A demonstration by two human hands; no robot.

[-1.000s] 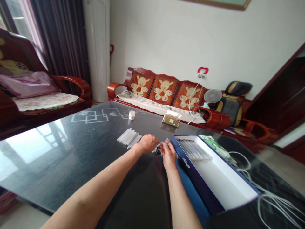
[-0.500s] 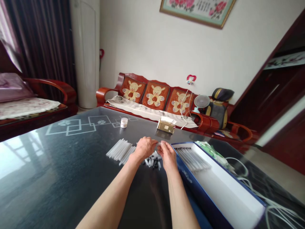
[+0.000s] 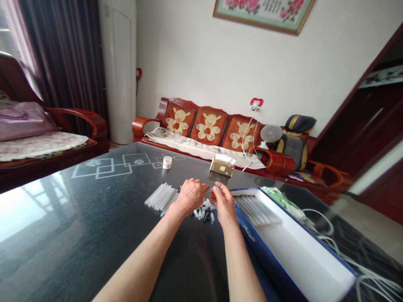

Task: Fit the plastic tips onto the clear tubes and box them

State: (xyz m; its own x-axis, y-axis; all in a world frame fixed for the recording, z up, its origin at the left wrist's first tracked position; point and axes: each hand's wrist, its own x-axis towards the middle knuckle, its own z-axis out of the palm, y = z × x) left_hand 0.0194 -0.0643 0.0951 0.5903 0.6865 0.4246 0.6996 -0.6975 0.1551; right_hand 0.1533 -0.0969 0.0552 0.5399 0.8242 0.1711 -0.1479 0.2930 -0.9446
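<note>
My left hand [image 3: 192, 195] is closed, its fingertips pinching a thin pale pen [image 3: 210, 188] that is mostly hidden by the fingers. The other end of this pen is pinched by my right hand [image 3: 223, 203], close beside the left. Under and between the hands lies a loose heap of small white and black pen parts [image 3: 204, 212]. White pen barrels [image 3: 161, 196] are laid side by side to the left of my left hand. A long blue box with a white inside [image 3: 302, 256] stands right of my right hand, a row of pens [image 3: 258, 211] in its far end.
On the dark glossy table [image 3: 103, 226] stand a small white tub [image 3: 167, 162] and a tissue box [image 3: 222, 165] further back. Right of the blue box are a green packet [image 3: 283, 203] and white cables [image 3: 340, 247]. A wooden sofa [image 3: 141, 128] lies beyond.
The whole view has shifted slightly, so things appear a little further right. Both hands stay together at the same pen, with little visible movement.
</note>
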